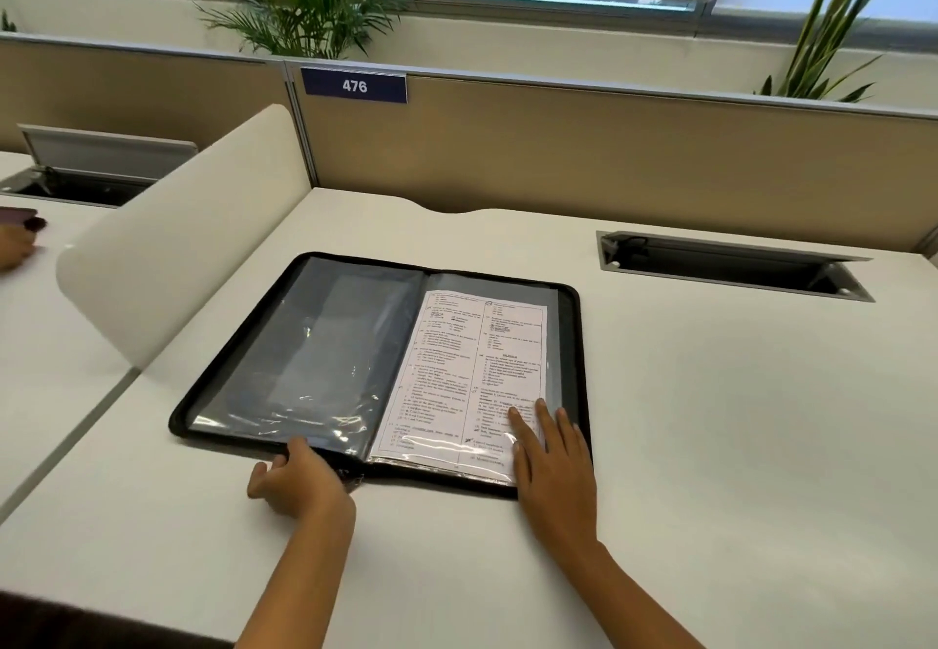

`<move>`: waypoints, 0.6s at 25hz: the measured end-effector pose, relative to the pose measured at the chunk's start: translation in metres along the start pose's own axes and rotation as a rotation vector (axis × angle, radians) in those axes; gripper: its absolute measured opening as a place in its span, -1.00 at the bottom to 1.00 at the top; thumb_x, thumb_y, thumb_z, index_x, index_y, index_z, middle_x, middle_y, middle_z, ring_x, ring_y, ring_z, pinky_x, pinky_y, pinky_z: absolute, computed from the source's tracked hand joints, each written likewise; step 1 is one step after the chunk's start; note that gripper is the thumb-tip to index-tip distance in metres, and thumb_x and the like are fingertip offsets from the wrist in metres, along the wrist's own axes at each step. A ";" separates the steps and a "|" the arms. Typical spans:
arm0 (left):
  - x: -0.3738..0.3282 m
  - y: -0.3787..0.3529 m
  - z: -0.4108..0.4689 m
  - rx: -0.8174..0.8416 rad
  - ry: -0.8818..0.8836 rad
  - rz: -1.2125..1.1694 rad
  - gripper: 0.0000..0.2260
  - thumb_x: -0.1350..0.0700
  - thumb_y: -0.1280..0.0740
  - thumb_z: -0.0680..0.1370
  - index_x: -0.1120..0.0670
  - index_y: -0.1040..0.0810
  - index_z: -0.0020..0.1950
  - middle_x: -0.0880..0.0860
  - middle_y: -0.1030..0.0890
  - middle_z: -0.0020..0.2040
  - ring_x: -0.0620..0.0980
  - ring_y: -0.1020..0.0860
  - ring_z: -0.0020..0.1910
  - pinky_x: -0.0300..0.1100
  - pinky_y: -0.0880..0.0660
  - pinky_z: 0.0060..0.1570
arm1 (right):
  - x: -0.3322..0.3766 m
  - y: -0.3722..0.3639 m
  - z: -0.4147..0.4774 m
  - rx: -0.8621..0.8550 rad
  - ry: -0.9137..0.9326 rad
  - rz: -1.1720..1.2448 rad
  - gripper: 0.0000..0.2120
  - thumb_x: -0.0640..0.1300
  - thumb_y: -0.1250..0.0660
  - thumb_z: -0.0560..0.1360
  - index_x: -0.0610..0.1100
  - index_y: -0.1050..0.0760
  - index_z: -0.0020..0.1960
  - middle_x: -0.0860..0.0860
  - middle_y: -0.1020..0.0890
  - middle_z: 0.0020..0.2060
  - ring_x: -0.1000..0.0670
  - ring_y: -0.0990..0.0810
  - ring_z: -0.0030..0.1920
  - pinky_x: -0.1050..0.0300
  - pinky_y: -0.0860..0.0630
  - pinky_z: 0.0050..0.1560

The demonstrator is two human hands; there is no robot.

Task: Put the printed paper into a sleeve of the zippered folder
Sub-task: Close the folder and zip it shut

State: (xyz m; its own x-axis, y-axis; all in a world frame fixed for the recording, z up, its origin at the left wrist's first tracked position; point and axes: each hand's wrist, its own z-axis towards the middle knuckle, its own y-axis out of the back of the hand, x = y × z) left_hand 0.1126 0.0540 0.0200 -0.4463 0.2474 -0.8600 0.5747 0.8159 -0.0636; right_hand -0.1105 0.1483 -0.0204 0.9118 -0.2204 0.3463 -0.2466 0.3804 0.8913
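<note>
A black zippered folder lies open and flat on the white desk. Its left page is an empty clear plastic sleeve over grey backing. The printed paper lies on the right page, under the glossy plastic of a sleeve. My right hand rests flat on the lower right corner of that page, fingers spread over the paper. My left hand curls around the folder's near edge at the left page, thumb on top of the sleeve.
A curved white divider rises left of the folder. An open cable hatch is sunk into the desk at the back right. A tan partition numbered 476 closes the back. Another person's hand shows at the far left.
</note>
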 end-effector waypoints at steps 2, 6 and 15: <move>-0.001 0.005 0.006 0.083 0.002 -0.014 -0.75 0.22 -0.33 0.46 0.15 -0.48 0.13 0.09 -0.57 -0.07 0.08 -0.53 -0.16 -0.05 -0.51 -0.05 | 0.000 0.001 0.000 0.004 -0.002 -0.006 -0.58 0.02 -0.03 0.58 0.05 -0.38 0.39 -0.07 -0.43 0.39 -0.17 -0.33 0.43 -0.09 -0.31 0.40; -0.008 0.008 0.002 0.246 -0.176 0.043 -0.62 0.28 -0.41 0.45 0.16 -0.42 0.22 0.08 -0.55 0.07 0.05 -0.54 -0.04 -0.18 -0.49 -0.06 | -0.002 0.000 0.000 0.001 0.007 0.003 -0.58 0.02 -0.03 0.58 0.04 -0.38 0.39 -0.08 -0.43 0.39 -0.17 -0.33 0.43 -0.08 -0.30 0.41; -0.039 -0.002 -0.037 0.666 -0.906 0.248 -0.60 0.21 -0.39 0.51 -0.12 -0.35 0.22 -0.10 -0.55 0.05 -0.36 -0.55 -0.09 -0.59 -0.43 -0.14 | -0.015 0.008 -0.015 -0.083 -0.088 0.186 -0.65 -0.26 -0.28 0.54 -0.19 -0.47 0.32 -0.18 -0.40 0.39 -0.18 -0.28 0.45 -0.08 -0.19 0.46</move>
State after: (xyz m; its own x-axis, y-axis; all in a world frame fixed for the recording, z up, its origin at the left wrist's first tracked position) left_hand 0.1035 0.0624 0.0721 0.2316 -0.3239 -0.9173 0.9465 0.2927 0.1356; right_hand -0.1207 0.1679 -0.0229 0.8199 -0.2155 0.5304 -0.3771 0.4937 0.7836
